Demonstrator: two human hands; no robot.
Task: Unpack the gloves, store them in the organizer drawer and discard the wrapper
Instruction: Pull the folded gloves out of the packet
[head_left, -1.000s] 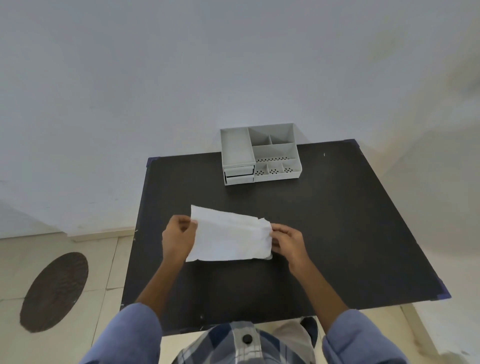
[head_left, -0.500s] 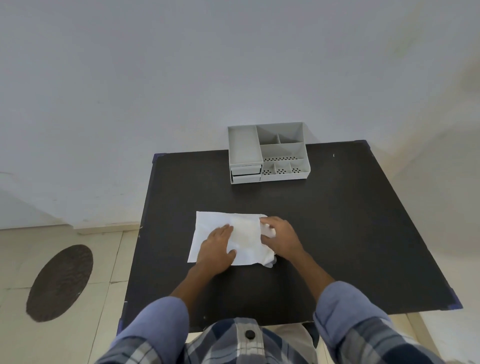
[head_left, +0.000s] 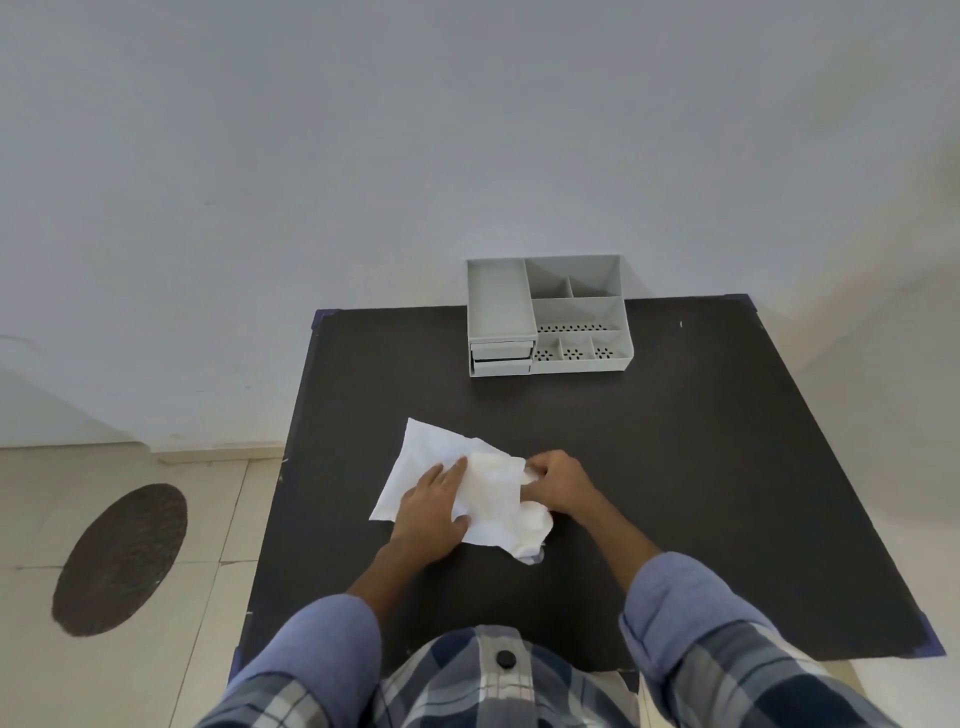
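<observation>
A crumpled white wrapper (head_left: 423, 457) lies on the black table (head_left: 701, 467), near its front middle. A cream-coloured patch (head_left: 491, 491) shows in the wrapper's right half; I cannot tell if it is the gloves. My left hand (head_left: 428, 512) lies flat on the wrapper's left half and holds it down. My right hand (head_left: 561, 486) pinches the wrapper's right edge with curled fingers. The grey organizer (head_left: 501, 296) stands at the table's far edge, its two small drawers (head_left: 501, 358) facing me at the lower left, both pushed in.
The organizer's top has several open compartments, some with perforated floors. A white wall rises right behind the table. On the tiled floor to the left there is a dark oval mat (head_left: 119, 561). My plaid shirt and blue sleeves fill the bottom of the view.
The wrapper went from being held up by both hands to lying on the table. My left hand moved onto it and presses it down; the right edge has become more crumpled.
</observation>
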